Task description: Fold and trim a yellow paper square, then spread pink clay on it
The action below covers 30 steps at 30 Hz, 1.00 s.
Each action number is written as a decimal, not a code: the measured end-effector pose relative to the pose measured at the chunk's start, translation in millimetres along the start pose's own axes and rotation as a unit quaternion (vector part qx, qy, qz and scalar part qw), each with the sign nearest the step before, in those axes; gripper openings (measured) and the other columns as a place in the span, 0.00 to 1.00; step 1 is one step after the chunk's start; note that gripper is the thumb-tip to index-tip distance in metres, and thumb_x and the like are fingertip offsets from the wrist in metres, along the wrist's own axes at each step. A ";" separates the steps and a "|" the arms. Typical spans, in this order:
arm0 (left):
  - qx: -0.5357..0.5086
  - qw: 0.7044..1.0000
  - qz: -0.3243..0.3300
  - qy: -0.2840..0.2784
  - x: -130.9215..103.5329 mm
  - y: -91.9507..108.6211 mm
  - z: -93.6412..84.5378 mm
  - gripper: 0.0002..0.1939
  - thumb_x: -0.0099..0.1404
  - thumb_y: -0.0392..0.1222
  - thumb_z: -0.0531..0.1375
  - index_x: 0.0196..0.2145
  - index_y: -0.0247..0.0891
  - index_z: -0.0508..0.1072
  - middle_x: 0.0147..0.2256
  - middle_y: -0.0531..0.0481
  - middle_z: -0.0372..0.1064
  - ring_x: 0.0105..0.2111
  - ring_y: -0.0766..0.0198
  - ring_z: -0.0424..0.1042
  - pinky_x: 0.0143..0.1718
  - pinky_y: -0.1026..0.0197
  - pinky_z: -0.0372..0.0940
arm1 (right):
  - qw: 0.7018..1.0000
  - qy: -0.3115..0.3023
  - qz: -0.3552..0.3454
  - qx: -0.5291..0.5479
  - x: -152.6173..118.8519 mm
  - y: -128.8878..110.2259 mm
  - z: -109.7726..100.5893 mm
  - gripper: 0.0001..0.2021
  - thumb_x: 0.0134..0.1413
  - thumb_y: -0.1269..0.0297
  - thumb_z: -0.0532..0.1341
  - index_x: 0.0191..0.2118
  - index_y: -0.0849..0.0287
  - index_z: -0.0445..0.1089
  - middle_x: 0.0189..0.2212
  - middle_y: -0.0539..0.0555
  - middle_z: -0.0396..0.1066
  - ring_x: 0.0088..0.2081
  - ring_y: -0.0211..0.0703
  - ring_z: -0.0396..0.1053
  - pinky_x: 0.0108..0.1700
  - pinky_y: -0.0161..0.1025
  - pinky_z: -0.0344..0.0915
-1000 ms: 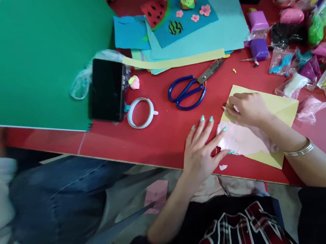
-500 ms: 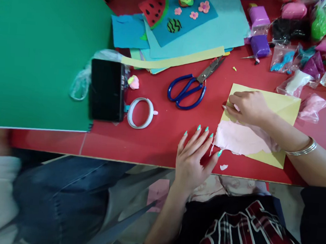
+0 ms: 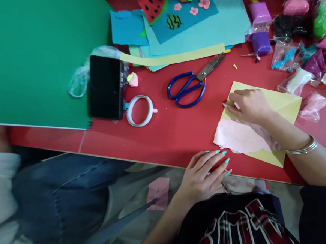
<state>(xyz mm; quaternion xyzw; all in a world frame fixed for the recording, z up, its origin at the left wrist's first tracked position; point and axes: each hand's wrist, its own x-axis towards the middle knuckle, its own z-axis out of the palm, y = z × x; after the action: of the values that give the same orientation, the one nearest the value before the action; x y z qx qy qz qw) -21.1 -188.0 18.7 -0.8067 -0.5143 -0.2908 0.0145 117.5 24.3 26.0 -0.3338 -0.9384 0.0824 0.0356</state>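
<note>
A thin, uneven sheet of pale pink clay [image 3: 239, 137] covers the lower left of a yellow paper [image 3: 283, 103]. My right hand [image 3: 247, 104] rests on the paper above the clay, its fingers curled round a small pink clay piece [image 3: 237, 105], mostly hidden. At the table's front edge is my left hand [image 3: 204, 174], below the sheet and apart from it. Its fingers are stretched out, with gaps between thumb and index finger. A tiny pink clay scrap [image 3: 228, 170] lies by the thumb tip; whether it is gripped is unclear.
Blue-handled scissors [image 3: 186, 90] lie open left of the paper. Farther left are a tape roll [image 3: 139, 110], a black phone-like device [image 3: 106, 87] and a green board [image 3: 44, 52]. Bagged clay [image 3: 297, 82] crowds the right rear. A seated person's jeans [image 3: 67, 193] show at left.
My left hand has moved right and nearer to me, from the sheet's left edge to the table edge. The loose strip at that edge is gone. My right hand stays in place.
</note>
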 end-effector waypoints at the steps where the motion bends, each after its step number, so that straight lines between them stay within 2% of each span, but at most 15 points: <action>1: 0.013 1.000 0.014 -0.007 -1.2 0.5 0.1 0.06 0.66 0.35 0.60 0.40 0.37 0.75 0.41 0.45 0.78 0.42 0.59 0.74 0.45 0.54 0.69 | 1.000 0.001 0.000 0.001 -0.2 0.1 0.0 0.17 0.60 0.58 0.48 0.34 0.61 0.71 0.27 0.55 0.68 0.26 0.40 0.56 0.28 0.39 0.44; 3: 0.017 1.000 0.024 -0.009 -3.7 1.3 0.0 0.05 0.66 0.35 0.61 0.40 0.37 0.75 0.40 0.47 0.78 0.41 0.60 0.75 0.45 0.56 0.69 | 1.000 0.003 0.002 0.004 -0.5 0.2 -0.1 0.17 0.59 0.58 0.48 0.34 0.61 0.71 0.26 0.55 0.68 0.26 0.40 0.56 0.28 0.40 0.44; 6: -0.029 1.000 0.003 0.002 -6.2 4.5 -0.5 0.04 0.64 0.32 0.62 0.38 0.37 0.74 0.36 0.50 0.79 0.38 0.63 0.75 0.43 0.58 0.70 | 1.000 0.003 0.009 0.006 -0.8 -0.3 -0.1 0.17 0.59 0.58 0.49 0.34 0.60 0.72 0.26 0.55 0.68 0.26 0.40 0.56 0.28 0.40 0.44; 11: -0.050 0.998 -0.036 0.016 -4.4 6.0 -3.9 0.05 0.64 0.29 0.60 0.36 0.35 0.71 0.34 0.47 0.79 0.34 0.63 0.76 0.37 0.61 0.72 | 1.000 -0.006 0.018 0.000 0.4 -1.2 -0.6 0.17 0.59 0.58 0.49 0.35 0.60 0.72 0.27 0.56 0.70 0.27 0.40 0.58 0.28 0.40 0.44; 14: -0.048 0.994 -0.080 0.059 2.0 -7.0 -7.1 0.07 0.64 0.27 0.58 0.39 0.35 0.70 0.33 0.46 0.78 0.32 0.65 0.76 0.35 0.64 0.72 | 0.998 -0.001 0.068 -0.002 4.1 1.0 -1.8 0.16 0.58 0.58 0.50 0.35 0.60 0.73 0.29 0.57 0.72 0.27 0.42 0.61 0.28 0.40 0.44; 17: -0.025 0.988 -0.111 0.109 13.2 -29.1 -9.4 0.12 0.64 0.27 0.60 0.44 0.35 0.72 0.34 0.47 0.78 0.30 0.67 0.76 0.35 0.65 0.72 | 0.991 0.019 0.134 0.021 8.6 6.7 -5.3 0.15 0.58 0.58 0.52 0.35 0.60 0.73 0.31 0.59 0.74 0.30 0.45 0.64 0.29 0.40 0.47; 20: -0.022 0.988 -0.122 0.091 24.7 -51.0 -10.7 0.10 0.65 0.30 0.60 0.43 0.38 0.75 0.35 0.49 0.78 0.32 0.65 0.76 0.37 0.63 0.72 | 0.982 0.048 0.160 0.084 10.5 14.1 -12.3 0.14 0.57 0.61 0.53 0.39 0.61 0.73 0.32 0.59 0.75 0.32 0.47 0.68 0.31 0.40 0.54; 23: -0.049 0.983 -0.161 0.071 31.1 -64.7 -10.6 0.11 0.67 0.32 0.57 0.45 0.38 0.75 0.36 0.48 0.77 0.35 0.64 0.76 0.40 0.61 0.72 | 0.975 0.066 0.100 0.185 10.0 17.9 -22.3 0.17 0.56 0.68 0.52 0.49 0.61 0.71 0.37 0.57 0.76 0.36 0.46 0.71 0.37 0.41 0.61; 25: -0.095 0.976 -0.188 0.053 32.8 -68.0 -10.1 0.14 0.68 0.33 0.54 0.48 0.36 0.73 0.39 0.46 0.76 0.37 0.64 0.76 0.42 0.61 0.71 | 0.973 0.038 0.029 0.228 9.9 15.3 -29.3 0.20 0.54 0.73 0.51 0.50 0.59 0.71 0.45 0.57 0.75 0.41 0.45 0.72 0.41 0.41 0.63; 27: -0.147 0.968 -0.203 0.025 33.8 -67.6 -10.2 0.14 0.67 0.32 0.51 0.45 0.36 0.74 0.38 0.47 0.75 0.36 0.65 0.75 0.40 0.62 0.70 | 0.974 -0.028 -0.040 0.223 10.6 8.7 -35.4 0.20 0.52 0.75 0.51 0.46 0.57 0.74 0.50 0.56 0.73 0.45 0.45 0.72 0.44 0.41 0.64; 30: -0.223 0.952 -0.210 -0.004 34.7 -63.7 -12.2 0.14 0.64 0.31 0.48 0.30 0.37 0.72 0.29 0.49 0.69 0.28 0.65 0.69 0.31 0.62 0.65 | 0.966 -0.153 -0.110 0.179 13.4 -3.3 -42.3 0.17 0.48 0.70 0.58 0.45 0.55 0.75 0.49 0.55 0.73 0.43 0.47 0.72 0.42 0.40 0.63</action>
<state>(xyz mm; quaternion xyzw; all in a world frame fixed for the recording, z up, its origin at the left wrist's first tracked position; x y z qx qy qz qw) -69.5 -133.5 28.1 -0.6641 -0.5945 -0.3913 -0.2289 110.1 35.8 68.3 -0.2004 -0.9334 0.2949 -0.0400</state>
